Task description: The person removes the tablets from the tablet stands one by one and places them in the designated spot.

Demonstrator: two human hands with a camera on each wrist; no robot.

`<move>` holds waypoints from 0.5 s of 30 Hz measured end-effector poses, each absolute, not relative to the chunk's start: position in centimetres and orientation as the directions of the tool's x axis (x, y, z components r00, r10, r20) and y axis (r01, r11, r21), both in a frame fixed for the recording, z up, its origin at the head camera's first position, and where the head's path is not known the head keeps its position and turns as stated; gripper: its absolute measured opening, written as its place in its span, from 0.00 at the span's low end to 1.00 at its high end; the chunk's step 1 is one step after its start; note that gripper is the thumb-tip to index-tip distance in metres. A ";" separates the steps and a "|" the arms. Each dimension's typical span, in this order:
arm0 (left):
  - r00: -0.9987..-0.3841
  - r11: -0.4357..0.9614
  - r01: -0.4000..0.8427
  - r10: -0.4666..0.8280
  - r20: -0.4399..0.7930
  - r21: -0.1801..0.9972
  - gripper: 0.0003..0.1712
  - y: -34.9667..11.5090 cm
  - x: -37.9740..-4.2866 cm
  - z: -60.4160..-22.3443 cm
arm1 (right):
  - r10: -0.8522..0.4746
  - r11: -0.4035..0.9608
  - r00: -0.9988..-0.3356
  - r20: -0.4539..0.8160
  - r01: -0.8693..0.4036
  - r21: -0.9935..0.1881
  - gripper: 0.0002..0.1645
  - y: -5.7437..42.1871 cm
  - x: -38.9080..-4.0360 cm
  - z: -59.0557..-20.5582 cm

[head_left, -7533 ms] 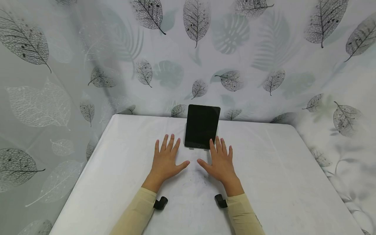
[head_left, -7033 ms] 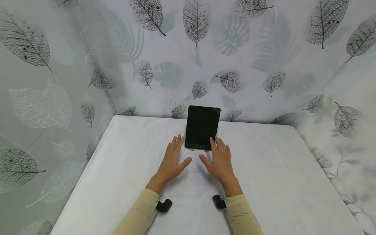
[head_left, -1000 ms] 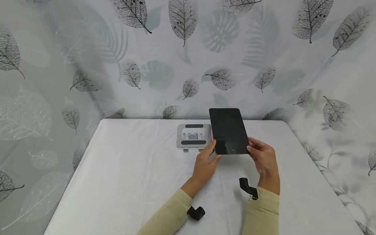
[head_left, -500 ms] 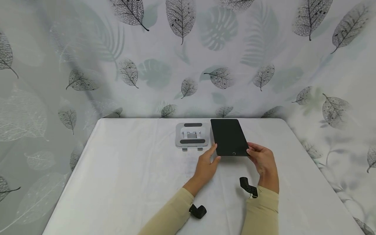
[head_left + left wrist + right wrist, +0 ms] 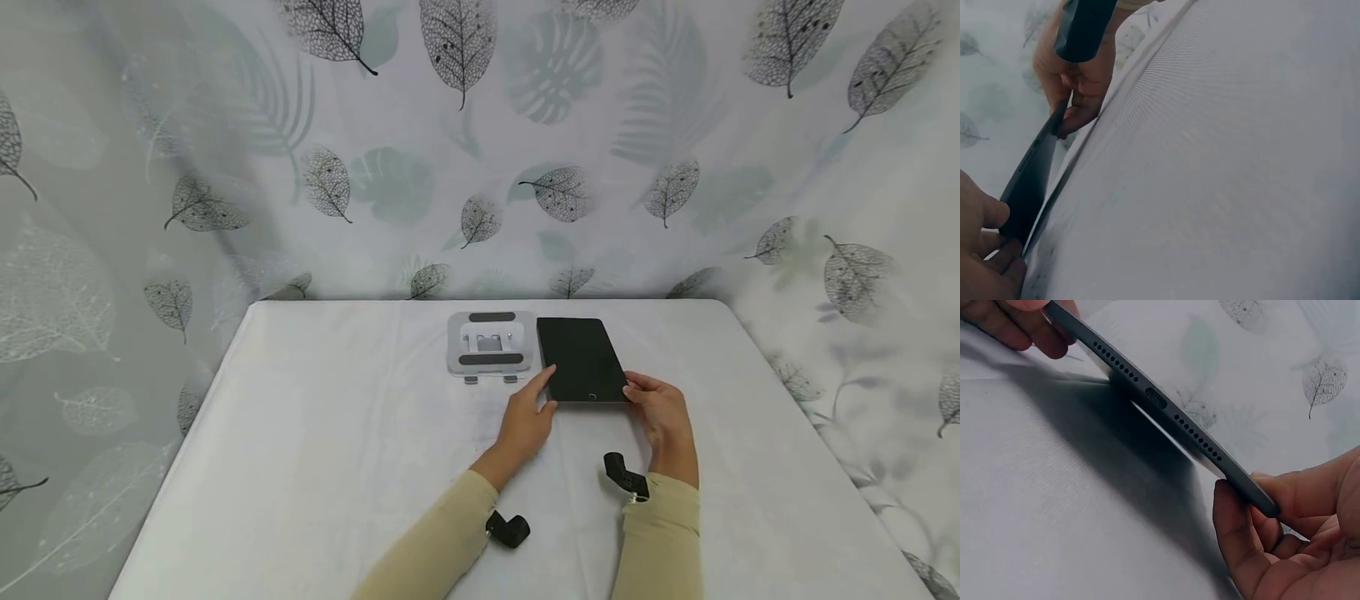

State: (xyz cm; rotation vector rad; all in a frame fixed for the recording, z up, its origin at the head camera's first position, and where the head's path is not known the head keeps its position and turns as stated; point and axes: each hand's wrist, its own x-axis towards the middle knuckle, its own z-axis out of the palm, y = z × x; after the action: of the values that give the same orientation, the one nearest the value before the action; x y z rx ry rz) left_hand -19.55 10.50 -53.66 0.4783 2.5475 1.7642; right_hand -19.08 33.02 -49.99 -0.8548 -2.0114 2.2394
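A black tablet (image 5: 582, 360) is held between both hands, screen up, just right of a silver tablet stand (image 5: 491, 343). My left hand (image 5: 522, 425) grips its lower left corner. My right hand (image 5: 663, 417) pinches the lower right corner between thumb and fingers. In the right wrist view, the tablet's bottom edge (image 5: 1155, 397), with a charging port and speaker holes, hangs above the cloth over its shadow. In the left wrist view the tablet (image 5: 1030, 178) appears nearly edge-on between both hands. Whether its far edge touches the table cannot be told.
The stand lies folded flat near the back, with dark pads and two small front hooks. A white cloth covers the table (image 5: 337, 467). Leaf-patterned curtains (image 5: 480, 150) rise behind and at the sides. A black wrist camera (image 5: 508, 529) sits on the left sleeve, another (image 5: 625, 475) on the right.
Earlier the tablet stood on the stand with both hands flat before it. Both hands now hold it to the right of the stand; over the last second it has been lowered and tipped flatter.
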 end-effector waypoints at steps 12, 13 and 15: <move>-0.928 0.450 0.360 0.263 0.264 0.818 0.36 10.7 -19.8 -54.3 | 0.567 0.200 -0.795 -0.216 0.387 -0.900 0.22 32.2 -19.3 -51.3; -0.927 0.474 0.363 0.268 0.262 0.802 0.37 10.8 -19.8 -54.3 | 0.586 0.252 -0.788 -0.189 0.399 -0.882 0.21 32.0 -19.3 -51.5; -0.927 0.530 0.369 0.272 0.260 0.764 0.38 10.8 -19.9 -54.5 | 0.605 0.334 -0.784 -0.141 0.410 -0.849 0.19 31.7 -19.3 -51.6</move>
State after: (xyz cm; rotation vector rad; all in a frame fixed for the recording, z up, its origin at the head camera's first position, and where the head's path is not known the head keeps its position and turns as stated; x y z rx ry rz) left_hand -19.91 10.85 -54.53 0.5980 2.8412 1.4609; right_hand -19.26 31.66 -51.62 -0.9247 -2.3949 1.4333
